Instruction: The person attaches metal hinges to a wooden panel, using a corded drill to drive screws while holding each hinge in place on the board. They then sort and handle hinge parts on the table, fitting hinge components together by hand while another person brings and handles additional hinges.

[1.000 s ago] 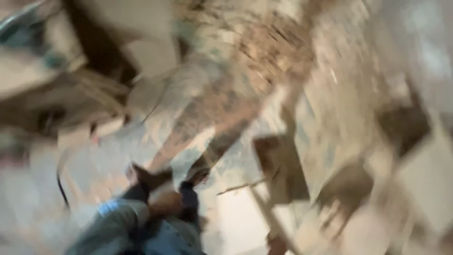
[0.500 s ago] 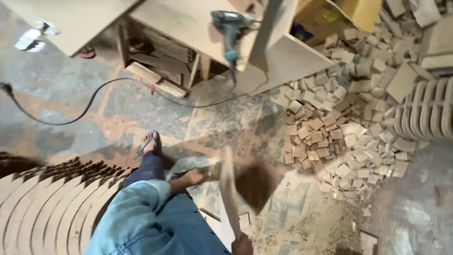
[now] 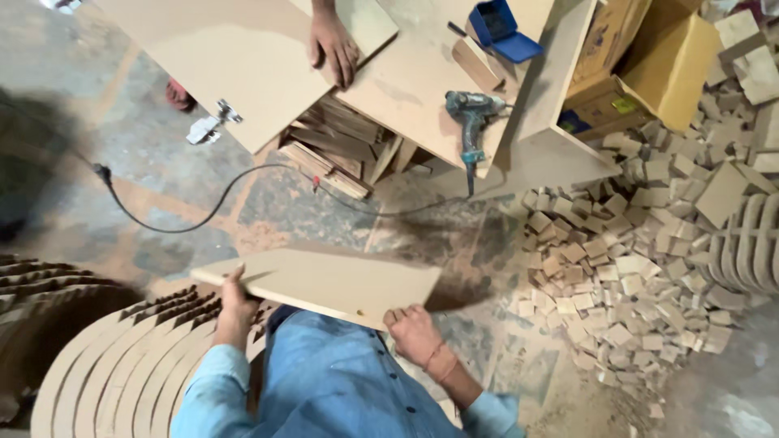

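I hold a flat rectangular wooden board (image 3: 324, 280) level in front of my chest. My left hand (image 3: 235, 307) grips its left end, thumb on top. My right hand (image 3: 414, 332) grips its near right edge; a red thread band circles that wrist. My blue sleeves fill the bottom of the view. Beyond the board, another person's hand (image 3: 333, 47) rests on a large panel (image 3: 235, 57) lying on the workbench.
A teal power drill (image 3: 471, 122) lies on the bench with its black cord (image 3: 203, 211) trailing over the floor. Curved wooden cutouts (image 3: 122, 365) are stacked at lower left. A heap of small wooden blocks (image 3: 633, 268) covers the floor right. Cardboard boxes (image 3: 665, 57) and a blue case (image 3: 499, 28) sit beyond.
The view has swung upward from my legs and the floor. The board, earlier hanging edge-on by my right hand, is now flat and held by both hands.
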